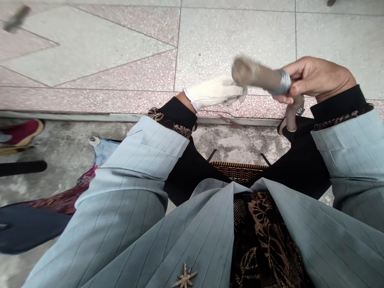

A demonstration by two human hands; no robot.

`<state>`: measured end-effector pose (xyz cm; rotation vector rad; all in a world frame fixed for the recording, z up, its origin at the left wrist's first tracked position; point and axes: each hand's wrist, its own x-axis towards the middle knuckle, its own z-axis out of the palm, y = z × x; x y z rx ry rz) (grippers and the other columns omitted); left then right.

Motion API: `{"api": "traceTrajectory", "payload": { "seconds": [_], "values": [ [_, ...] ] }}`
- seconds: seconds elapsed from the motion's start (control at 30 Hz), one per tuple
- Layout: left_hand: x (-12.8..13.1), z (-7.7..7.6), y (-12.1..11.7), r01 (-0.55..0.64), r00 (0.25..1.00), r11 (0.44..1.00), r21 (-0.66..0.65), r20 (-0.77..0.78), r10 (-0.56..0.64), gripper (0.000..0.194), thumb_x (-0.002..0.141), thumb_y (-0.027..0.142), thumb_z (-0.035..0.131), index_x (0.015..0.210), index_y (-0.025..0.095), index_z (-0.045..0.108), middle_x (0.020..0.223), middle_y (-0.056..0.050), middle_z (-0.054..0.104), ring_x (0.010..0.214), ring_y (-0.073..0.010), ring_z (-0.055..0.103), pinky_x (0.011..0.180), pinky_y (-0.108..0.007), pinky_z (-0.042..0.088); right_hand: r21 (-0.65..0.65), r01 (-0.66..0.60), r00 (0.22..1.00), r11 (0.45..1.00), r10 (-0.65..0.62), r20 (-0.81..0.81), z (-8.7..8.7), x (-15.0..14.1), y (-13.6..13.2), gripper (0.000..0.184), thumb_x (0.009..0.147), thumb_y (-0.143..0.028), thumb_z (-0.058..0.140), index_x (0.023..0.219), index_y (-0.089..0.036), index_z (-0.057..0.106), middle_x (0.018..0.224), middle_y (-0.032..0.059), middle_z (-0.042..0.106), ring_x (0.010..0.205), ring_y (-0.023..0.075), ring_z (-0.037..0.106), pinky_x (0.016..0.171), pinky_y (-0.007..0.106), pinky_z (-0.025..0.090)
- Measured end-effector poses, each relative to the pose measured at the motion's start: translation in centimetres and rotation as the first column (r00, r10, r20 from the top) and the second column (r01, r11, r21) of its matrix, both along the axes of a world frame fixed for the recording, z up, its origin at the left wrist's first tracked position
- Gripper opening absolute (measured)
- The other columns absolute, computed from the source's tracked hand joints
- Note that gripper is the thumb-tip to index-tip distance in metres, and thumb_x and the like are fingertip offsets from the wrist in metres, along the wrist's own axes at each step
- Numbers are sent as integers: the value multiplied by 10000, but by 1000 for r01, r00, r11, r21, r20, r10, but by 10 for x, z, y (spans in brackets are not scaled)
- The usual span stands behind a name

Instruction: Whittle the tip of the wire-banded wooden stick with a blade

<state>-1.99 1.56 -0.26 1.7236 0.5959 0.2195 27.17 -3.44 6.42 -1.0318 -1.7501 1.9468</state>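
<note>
My right hand [322, 78], bare, grips a short grey-brown cylindrical tool [264, 78] with silvery wire wound round it near my fingers. Its far end, pointing left, is pale, frayed-looking and blurred by motion. Below my right fingers a grey-brown rod [291, 118] hangs down; whether it belongs to the same tool I cannot tell. My left hand [214, 92] wears a white knitted glove with greyish fingertips. Its fingers are curled together close by the tool's blurred end, which partly covers them. What they hold, if anything, is hidden.
A speckled tile floor [234, 36] with a raised edge lies ahead, above grey concrete [222, 138]. A woven wicker seat [240, 171] shows between my knees. At left are another person's dark red shoe [25, 134] and patterned clothing [66, 196], plus a blurred object [16, 18] farther up.
</note>
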Motion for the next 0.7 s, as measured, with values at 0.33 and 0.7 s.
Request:
{"api": "traceTrajectory", "payload": {
  "seconds": [0.33, 0.7],
  "values": [
    [13, 8, -15, -7, 999, 1000, -28, -45, 6, 231, 1045, 145, 535, 828, 180, 606, 688, 26, 513, 569, -94, 423, 588, -237, 335, 197, 556, 813, 808, -578, 74, -25, -31, 11, 166, 913, -120, 756, 774, -191, 697, 756, 51, 610, 662, 157, 524, 620, 306, 418],
    [9, 3, -6, 24, 988, 981, 194, -153, 6, 165, 1029, 240, 564, 920, 183, 674, 755, -5, 594, 619, -128, 520, 603, -255, 375, 389, -42, 529, 920, -310, 790, -28, -20, 21, 61, 980, -261, 747, 982, -200, 743, 926, 78, 692, 922, 256, 620, 852, 414, 449]
  ]
}}
